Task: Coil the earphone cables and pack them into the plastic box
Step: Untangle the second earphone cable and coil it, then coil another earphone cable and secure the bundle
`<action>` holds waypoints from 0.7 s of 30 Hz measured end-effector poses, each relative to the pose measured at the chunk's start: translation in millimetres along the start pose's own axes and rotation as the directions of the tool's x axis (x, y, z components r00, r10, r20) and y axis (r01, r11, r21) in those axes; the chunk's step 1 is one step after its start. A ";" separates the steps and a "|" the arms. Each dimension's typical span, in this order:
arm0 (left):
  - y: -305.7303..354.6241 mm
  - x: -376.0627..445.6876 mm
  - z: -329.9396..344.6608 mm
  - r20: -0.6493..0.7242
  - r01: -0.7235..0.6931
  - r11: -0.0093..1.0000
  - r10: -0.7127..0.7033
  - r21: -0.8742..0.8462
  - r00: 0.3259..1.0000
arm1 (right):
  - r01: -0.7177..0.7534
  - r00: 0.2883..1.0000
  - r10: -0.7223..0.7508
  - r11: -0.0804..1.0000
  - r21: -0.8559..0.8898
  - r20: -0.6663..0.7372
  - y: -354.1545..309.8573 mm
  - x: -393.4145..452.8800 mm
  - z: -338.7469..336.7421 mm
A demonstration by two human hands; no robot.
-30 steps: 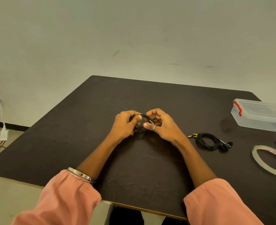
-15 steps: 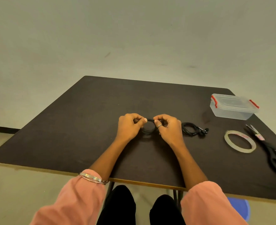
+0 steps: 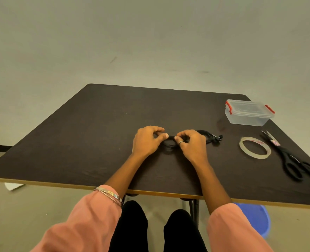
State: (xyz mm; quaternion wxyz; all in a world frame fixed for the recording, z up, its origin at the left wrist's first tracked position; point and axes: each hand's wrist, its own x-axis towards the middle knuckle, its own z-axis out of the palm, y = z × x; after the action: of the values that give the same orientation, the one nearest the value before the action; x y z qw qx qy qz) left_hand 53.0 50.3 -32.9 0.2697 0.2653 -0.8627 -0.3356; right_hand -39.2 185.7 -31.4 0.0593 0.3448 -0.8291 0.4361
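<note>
Broadly, one dark table (image 3: 96, 135) fills the middle of the frame, with a person's two arms in pink sleeves reaching onto it from the lower edge. One clear plastic box (image 3: 248, 114) with red clips sits closed at the upper right of the table, its long side running left to right. One pair of black scissors (image 3: 294, 162) lies at the right edge, blades pointing toward the box, and one roll of clear tape (image 3: 254, 147) lies flat just left of them.

At the centre of the frame, the left hand (image 3: 146, 140) and the right hand (image 3: 192, 144) meet over one black earphone cable (image 3: 169, 145) wound into a small loop. Each hand has its fingers curled in tight, thumb against forefinger, pinching the loop from opposite sides; the loop hangs between them close over the table, its plane roughly facing the camera. Whether it touches the table cannot be told.

A second earphone bundle (image 3: 213, 139), already coiled, lies on the table just right of the right hand, stretched left to right with its earbuds toward the right. The right hand wears one ring; the left wrist carries a metal bangle (image 3: 110, 194).
</note>
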 end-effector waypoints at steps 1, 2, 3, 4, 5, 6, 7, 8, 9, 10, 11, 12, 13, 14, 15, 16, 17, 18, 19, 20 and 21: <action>-0.5 0.5 0.4 -0.012 0.003 1.000 -0.003 0.001 1.000 | 0.016 1.000 -0.016 1.000 -0.001 0.013 0.2 0.7 0.4; -0.4 0.9 0.6 -0.022 0.006 1.000 -0.006 0.013 1.000 | 0.032 0.999 -0.032 0.999 0.000 0.020 0.4 1.5 0.7; -0.1 1.5 0.7 -0.033 0.009 1.000 -0.008 0.030 0.999 | 0.041 0.999 -0.041 0.999 0.003 0.024 0.6 2.4 1.1; 0.5 2.0 1.3 -0.044 0.009 0.999 -0.007 0.050 0.999 | 0.041 0.999 -0.041 0.999 0.010 0.022 1.2 3.1 1.1; 1.3 2.5 1.6 -0.059 0.010 0.997 -0.006 0.072 0.998 | 0.040 0.999 -0.040 0.999 0.016 0.018 1.6 3.5 1.6; 2.7 2.9 2.3 -0.079 0.013 0.996 -0.005 0.094 0.997 | 0.042 0.999 -0.043 0.999 0.023 0.009 2.3 3.7 1.9; 4.3 2.8 3.0 -0.107 0.015 0.992 -0.002 0.123 0.994 | 0.052 0.999 -0.051 0.998 0.030 -0.009 3.1 4.0 2.6; 5.8 1.9 2.9 -0.142 0.017 0.986 0.007 0.165 0.990 | 0.064 0.997 -0.063 0.997 0.036 -0.036 4.3 4.4 4.0; 7.5 0.0 3.2 -0.177 0.017 0.976 0.022 0.216 0.984 | 0.073 0.995 -0.070 0.997 0.039 -0.070 5.2 4.4 4.2; 9.8 -2.9 3.9 -0.211 0.017 0.964 0.041 0.266 0.977 | 0.077 0.991 -0.072 0.996 0.044 -0.109 5.9 3.7 2.7; 11.0 -6.3 3.9 -0.246 0.017 0.951 0.062 0.307 0.967 | 0.083 0.985 -0.073 0.995 0.054 -0.157 5.8 2.6 0.3; 10.9 -9.5 4.0 -0.283 0.015 0.944 0.084 0.329 0.956 | 0.096 0.974 -0.081 0.994 0.061 -0.213 6.5 1.3 -3.8; 10.6 -12.3 3.8 -0.318 0.008 0.943 0.104 0.332 0.942 | 0.114 0.957 -0.095 0.992 0.057 -0.272 8.1 -0.9 -10.0; 10.4 -14.3 3.8 -0.348 -0.007 0.946 0.126 0.324 0.929 | 0.133 0.937 -0.113 0.990 0.040 -0.332 11.0 -3.4 -18.4; 9.9 -15.6 4.1 -0.370 -0.034 0.949 0.155 0.314 0.916 | 0.145 0.914 -0.128 0.989 0.014 -0.386 15.8 -5.9 -28.0; 11.0 -17.0 4.9 -0.384 -0.078 0.949 0.198 0.307 0.902 | 0.146 0.889 -0.139 0.989 -0.019 -0.437 22.3 -8.2 -39.2; 12.9 -18.9 6.7 -0.391 -0.137 0.941 0.257 0.309 0.884 | 0.131 0.862 -0.142 0.990 -0.056 -0.486 31.0 -10.0 -51.3; 16.5 -21.5 8.9 -0.391 -0.207 0.925 0.328 0.319 0.860 | 0.103 0.836 -0.135 0.991 -0.090 -0.532 40.6 -11.4 -63.2; 22.2 -24.7 12.9 -0.376 -0.287 0.899 0.404 0.332 0.834 | 0.060 0.810 -0.115 0.992 -0.114 -0.575 51.6 -12.5 -75.6; 29.5 -28.8 18.2 -0.347 -0.371 0.865 0.481 0.338 0.805 | 0.007 0.790 -0.084 0.992 -0.128 -0.607 63.0 -13.6 -87.2; 37.7 -33.0 25.9 -0.309 -0.458 0.822 0.556 0.338 0.771 | -0.054 0.779 -0.044 0.989 -0.137 -0.625 73.7 -15.0 -98.7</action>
State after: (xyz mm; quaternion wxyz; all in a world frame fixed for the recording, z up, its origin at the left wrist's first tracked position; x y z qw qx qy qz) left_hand 49.4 106.6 -31.5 0.4840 0.1137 -0.8639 -0.0809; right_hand -93.8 297.0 -27.2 0.3556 0.1727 -0.7930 0.4636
